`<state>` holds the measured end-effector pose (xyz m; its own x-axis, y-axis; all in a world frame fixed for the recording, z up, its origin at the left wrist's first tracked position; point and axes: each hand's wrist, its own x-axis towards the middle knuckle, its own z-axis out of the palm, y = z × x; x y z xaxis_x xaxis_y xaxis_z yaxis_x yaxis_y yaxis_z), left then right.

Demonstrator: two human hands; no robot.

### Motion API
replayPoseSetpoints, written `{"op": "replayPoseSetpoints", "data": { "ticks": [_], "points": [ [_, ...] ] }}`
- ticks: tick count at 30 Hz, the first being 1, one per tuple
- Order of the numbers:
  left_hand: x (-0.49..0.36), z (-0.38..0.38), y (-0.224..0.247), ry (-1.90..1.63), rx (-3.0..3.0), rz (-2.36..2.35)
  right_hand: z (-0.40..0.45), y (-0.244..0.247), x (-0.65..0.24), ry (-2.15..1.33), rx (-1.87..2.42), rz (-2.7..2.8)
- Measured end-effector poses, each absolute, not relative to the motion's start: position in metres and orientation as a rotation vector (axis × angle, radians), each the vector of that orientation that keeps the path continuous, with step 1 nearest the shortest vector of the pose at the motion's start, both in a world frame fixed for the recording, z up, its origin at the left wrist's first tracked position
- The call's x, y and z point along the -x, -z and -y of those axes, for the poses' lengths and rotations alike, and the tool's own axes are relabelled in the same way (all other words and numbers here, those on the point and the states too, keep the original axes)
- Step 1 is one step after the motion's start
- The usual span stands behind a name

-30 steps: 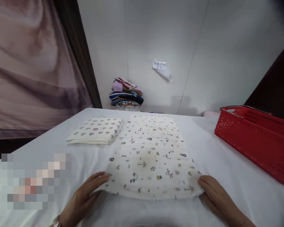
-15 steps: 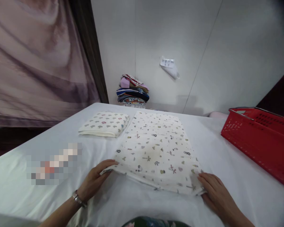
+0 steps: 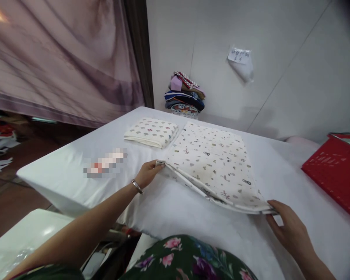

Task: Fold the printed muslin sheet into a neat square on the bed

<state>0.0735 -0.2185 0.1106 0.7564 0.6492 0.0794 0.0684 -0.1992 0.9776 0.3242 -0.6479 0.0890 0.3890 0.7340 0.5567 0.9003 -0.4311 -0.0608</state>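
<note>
A white printed cloth (image 3: 212,159), patterned with small plants and figures, lies in layers on the white-covered table (image 3: 192,217). My left hand (image 3: 147,173) pinches its near left corner, with a metal bracelet at the wrist. At the near right corner, my right hand (image 3: 288,219) grips the edge between thumb and fingers. The near edge is lifted a little between both hands, and its layers part there. Beyond my left hand sits a folded white cloth (image 3: 151,132) with grey and red motifs.
A red plastic basket (image 3: 332,171) stands at the right. Folded fabrics (image 3: 185,93) are piled by the wall behind the table. A blurred-out item (image 3: 105,163) lies on the left. A white stool-like surface (image 3: 32,229) is at lower left, below a hanging curtain (image 3: 76,58).
Both hands have closed on the near corners and raised the cloth's near edge off the table. The view has tilted down and turned left, showing more floor and my floral clothing.
</note>
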Motion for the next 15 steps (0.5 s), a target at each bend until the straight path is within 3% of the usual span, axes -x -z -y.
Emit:
{"op": "replayPoseSetpoints", "data": {
  "ticks": [9,15],
  "points": [
    [-0.068,0.218,-0.118,-0.587,-1.718,-0.6,0.652,-0.099,-0.327,0.717,2.281,1.451],
    [-0.038,0.216,-0.132,-0.403,-1.956,-0.458,0.674,-0.09,-0.323,0.682,2.258,1.545]
  ]
}}
